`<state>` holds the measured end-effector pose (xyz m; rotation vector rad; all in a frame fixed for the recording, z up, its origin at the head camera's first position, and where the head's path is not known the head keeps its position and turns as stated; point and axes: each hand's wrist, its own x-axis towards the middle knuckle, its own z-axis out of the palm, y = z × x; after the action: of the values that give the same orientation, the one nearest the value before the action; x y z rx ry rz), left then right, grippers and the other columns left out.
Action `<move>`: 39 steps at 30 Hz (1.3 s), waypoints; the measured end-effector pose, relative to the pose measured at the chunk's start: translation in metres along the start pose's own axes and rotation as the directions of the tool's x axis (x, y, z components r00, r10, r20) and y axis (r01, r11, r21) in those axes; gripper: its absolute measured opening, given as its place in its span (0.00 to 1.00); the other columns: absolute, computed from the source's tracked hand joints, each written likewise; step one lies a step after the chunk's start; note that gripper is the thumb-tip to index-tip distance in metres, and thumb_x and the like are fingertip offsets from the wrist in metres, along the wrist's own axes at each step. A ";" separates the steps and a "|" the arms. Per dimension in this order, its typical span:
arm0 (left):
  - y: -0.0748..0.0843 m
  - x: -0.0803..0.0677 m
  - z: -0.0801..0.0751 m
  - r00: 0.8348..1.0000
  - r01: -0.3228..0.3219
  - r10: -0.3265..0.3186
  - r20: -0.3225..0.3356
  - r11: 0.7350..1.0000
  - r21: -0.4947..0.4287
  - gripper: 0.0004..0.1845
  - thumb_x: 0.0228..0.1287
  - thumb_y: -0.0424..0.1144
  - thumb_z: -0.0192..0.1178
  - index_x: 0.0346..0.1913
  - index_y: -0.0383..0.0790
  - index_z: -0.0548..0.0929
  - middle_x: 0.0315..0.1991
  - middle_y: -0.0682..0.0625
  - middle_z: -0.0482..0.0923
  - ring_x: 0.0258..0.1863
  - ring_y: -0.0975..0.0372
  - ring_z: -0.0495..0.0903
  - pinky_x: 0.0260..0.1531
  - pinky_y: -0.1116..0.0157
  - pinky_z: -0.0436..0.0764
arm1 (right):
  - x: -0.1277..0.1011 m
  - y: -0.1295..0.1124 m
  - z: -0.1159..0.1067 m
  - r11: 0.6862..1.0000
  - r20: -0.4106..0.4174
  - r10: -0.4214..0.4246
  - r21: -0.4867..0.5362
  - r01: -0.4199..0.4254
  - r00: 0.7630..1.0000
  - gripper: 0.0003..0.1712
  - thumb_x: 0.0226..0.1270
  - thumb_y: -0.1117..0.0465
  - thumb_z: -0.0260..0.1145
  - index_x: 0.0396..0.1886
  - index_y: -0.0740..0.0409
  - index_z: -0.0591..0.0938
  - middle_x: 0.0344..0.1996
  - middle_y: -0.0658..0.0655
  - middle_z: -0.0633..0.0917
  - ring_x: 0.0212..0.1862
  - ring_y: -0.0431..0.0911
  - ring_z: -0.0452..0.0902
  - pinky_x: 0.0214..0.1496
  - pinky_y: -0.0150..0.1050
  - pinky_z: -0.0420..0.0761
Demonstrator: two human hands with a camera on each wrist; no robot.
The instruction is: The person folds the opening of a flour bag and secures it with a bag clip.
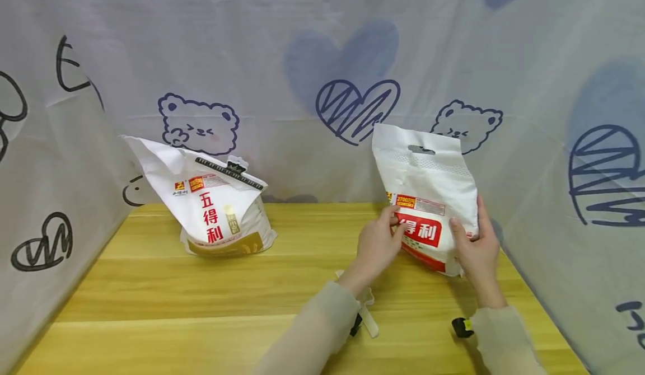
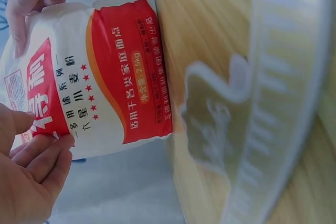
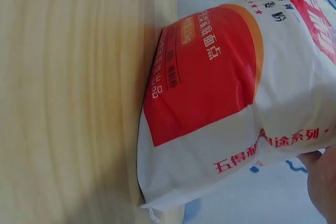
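Two hands steady a flour bag

Both hands hold the red-labelled flour bag [image 1: 427, 207] upright at the table's [image 1: 201, 296] right rear. The left hand [image 1: 377, 246] pinches its left edge; the right hand [image 1: 476, 246] grips its right side. A second, clipped bag [image 1: 216, 210] stands well apart, at left.

Head camera looks forward and down over the table [image 1: 201, 291]. Both wrist cameras sit close, sharing the red-and-white bag [image 2: 105, 72].

A white flour bag [image 1: 428, 207] with a red label stands upright near the table's right edge.
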<state>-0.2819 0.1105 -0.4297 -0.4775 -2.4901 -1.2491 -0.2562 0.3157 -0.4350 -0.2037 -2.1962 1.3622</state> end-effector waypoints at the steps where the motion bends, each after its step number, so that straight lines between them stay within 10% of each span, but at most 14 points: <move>1: -0.003 -0.001 -0.003 1.000 -0.002 0.002 -0.008 1.000 0.003 0.22 0.74 0.44 0.65 0.67 0.44 0.78 0.49 0.48 0.90 0.47 0.58 0.89 0.42 0.63 0.86 | 0.000 -0.001 0.003 1.000 0.015 -0.008 0.009 0.008 1.000 0.43 0.76 0.50 0.66 0.83 0.27 0.56 0.72 0.59 0.73 0.54 0.46 0.76 0.42 0.16 0.76; 18: -0.045 -0.015 -0.056 0.988 -0.034 0.034 -0.148 0.999 0.004 0.20 0.69 0.39 0.71 0.60 0.40 0.81 0.44 0.41 0.90 0.39 0.55 0.91 0.22 0.72 0.80 | 0.003 -0.026 0.055 0.996 0.214 -0.034 0.085 0.016 0.976 0.44 0.76 0.50 0.67 0.84 0.29 0.55 0.78 0.58 0.68 0.61 0.56 0.75 0.44 0.20 0.77; 26: -0.054 -0.022 -0.073 0.979 -0.016 0.016 -0.204 1.000 0.002 0.19 0.68 0.38 0.72 0.58 0.39 0.82 0.43 0.41 0.90 0.41 0.54 0.91 0.37 0.59 0.89 | 0.003 -0.035 0.078 0.993 0.252 -0.061 0.114 0.033 0.966 0.45 0.77 0.50 0.66 0.85 0.32 0.53 0.80 0.56 0.64 0.66 0.58 0.73 0.63 0.58 0.80; 39: -0.075 -0.033 -0.097 0.939 -0.017 0.029 -0.343 0.999 0.037 0.18 0.65 0.36 0.74 0.54 0.39 0.83 0.38 0.43 0.91 0.39 0.56 0.92 0.35 0.53 0.87 | 0.005 -0.051 0.117 0.980 0.349 -0.106 0.196 0.038 0.931 0.46 0.77 0.55 0.67 0.85 0.36 0.53 0.79 0.58 0.65 0.66 0.58 0.73 0.66 0.58 0.78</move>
<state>-0.2723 -0.0160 -0.4412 -0.2525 -2.1999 -1.1666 -0.3137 0.2021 -0.4288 0.2114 -2.3152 1.6576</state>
